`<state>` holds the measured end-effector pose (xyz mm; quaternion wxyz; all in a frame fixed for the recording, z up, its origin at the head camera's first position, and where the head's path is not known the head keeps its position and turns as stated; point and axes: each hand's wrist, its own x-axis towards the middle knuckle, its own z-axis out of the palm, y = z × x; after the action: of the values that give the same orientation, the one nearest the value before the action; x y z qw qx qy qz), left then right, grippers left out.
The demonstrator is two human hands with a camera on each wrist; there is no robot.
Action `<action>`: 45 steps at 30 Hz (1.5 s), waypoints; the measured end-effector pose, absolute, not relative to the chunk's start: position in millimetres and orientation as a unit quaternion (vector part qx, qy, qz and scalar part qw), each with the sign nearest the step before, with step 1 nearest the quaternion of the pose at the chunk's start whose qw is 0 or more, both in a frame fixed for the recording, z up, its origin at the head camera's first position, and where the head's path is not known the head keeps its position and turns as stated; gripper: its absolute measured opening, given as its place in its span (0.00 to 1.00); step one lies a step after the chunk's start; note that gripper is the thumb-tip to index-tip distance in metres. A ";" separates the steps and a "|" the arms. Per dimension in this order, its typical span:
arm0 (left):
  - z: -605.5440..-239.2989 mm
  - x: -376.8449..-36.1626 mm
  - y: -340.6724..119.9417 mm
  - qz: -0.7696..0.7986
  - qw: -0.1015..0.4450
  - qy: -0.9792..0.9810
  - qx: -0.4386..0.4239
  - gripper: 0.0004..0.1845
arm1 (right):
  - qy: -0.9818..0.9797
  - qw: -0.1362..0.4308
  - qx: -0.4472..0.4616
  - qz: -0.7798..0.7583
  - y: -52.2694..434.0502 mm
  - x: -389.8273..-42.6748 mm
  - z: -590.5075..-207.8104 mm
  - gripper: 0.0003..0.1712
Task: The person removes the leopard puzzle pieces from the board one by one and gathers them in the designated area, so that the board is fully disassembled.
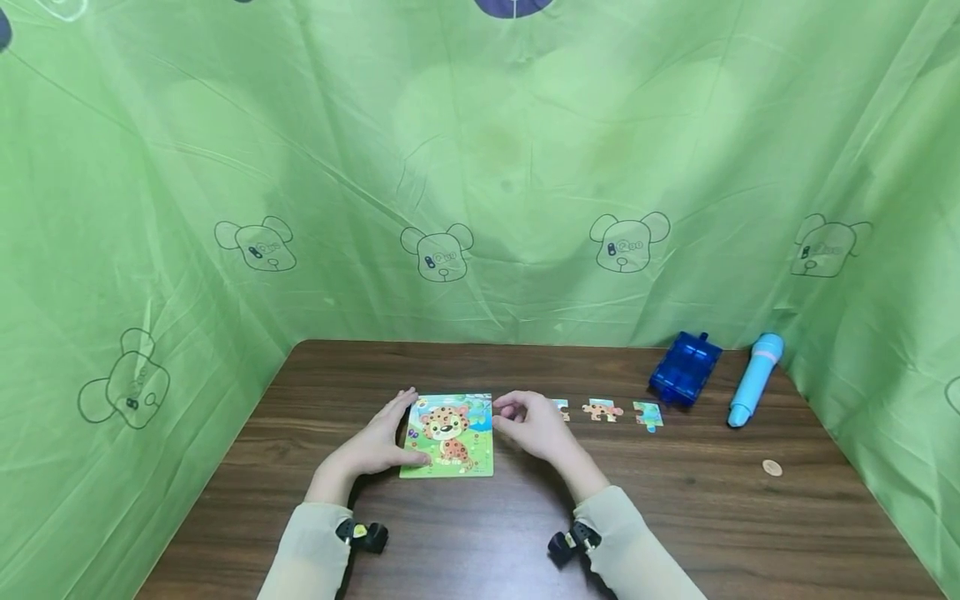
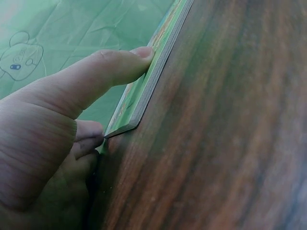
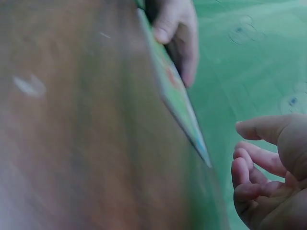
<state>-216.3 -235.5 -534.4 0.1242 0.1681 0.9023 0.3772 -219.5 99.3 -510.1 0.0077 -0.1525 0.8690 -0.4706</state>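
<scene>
A square puzzle board [image 1: 450, 435] with a spotted leopard picture lies flat on the dark wooden table [image 1: 675, 517]. My left hand [image 1: 396, 429] rests against its left side, fingers straight along the edge. In the left wrist view the thumb [image 2: 120, 67] presses on the board's rim [image 2: 148, 86]. My right hand [image 1: 525, 421] hovers at the board's right edge, fingers loosely curled [image 3: 254, 177], holding nothing. Three loose puzzle pieces [image 1: 602, 410] lie in a row just right of that hand.
A dark blue plastic box [image 1: 685, 368] and a light blue pen-shaped toy [image 1: 756, 379] sit at the table's far right. A small round coin [image 1: 772, 467] lies nearer on the right. Green printed cloth [image 1: 480, 167] hangs behind and at both sides.
</scene>
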 end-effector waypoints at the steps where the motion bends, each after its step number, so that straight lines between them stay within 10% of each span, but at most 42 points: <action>1: -534.4 -216.2 -235.4 0.376 0.124 0.902 0.171 0.67 | 0.870 0.009 -0.157 -0.466 95.2 -218.4 -512.2 0.17; 25: -532.4 -215.6 -235.1 0.348 0.127 0.888 0.273 0.32 | 0.870 0.038 -0.186 -0.455 77.3 -215.8 -532.3 0.24; 45: -531.9 -216.1 -233.6 0.343 0.128 0.892 0.266 0.32 | 0.887 0.053 -0.144 -0.435 68.9 -212.9 -529.1 0.21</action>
<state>-216.1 -233.6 -531.9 0.1277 0.2663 0.8916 0.3433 -212.9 68.9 -529.1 0.0525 -0.1439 0.8873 -0.4351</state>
